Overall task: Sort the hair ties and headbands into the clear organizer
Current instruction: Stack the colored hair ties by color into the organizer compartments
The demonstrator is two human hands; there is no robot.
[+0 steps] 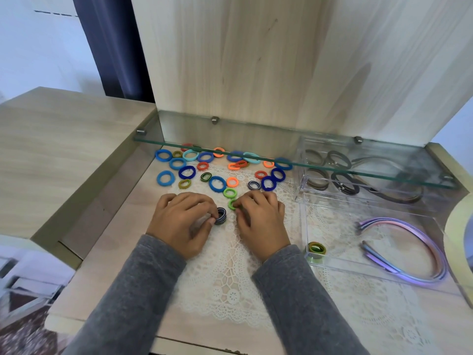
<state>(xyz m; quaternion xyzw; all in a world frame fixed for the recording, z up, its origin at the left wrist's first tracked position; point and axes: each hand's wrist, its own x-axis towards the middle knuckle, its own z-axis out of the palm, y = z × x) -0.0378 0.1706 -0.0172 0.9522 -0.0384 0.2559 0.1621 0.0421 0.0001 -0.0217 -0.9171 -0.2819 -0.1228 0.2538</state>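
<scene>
Dozens of loose hair ties (pixel 217 183) lie left of the clear organizer (pixel 303 219). Left hand (pixel 179 221), also left of it, pinches a small stack of dark striped hair ties (pixel 220 216) by the edges. Right hand (pixel 261 221), nearer the organizer, has fingers curled on a green hair tie (pixel 232 204). Likely light, soft, stretchy: pinch the rim. Inside the organizer: olive hair ties (pixel 316 248), then stiff-looking pink-purple headbands (pixel 422 239); grip those mid-arc.

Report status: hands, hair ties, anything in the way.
Left hand pinches dark striped ties. Right hand holds green tie. Glass shelf overhangs far ties.
</scene>
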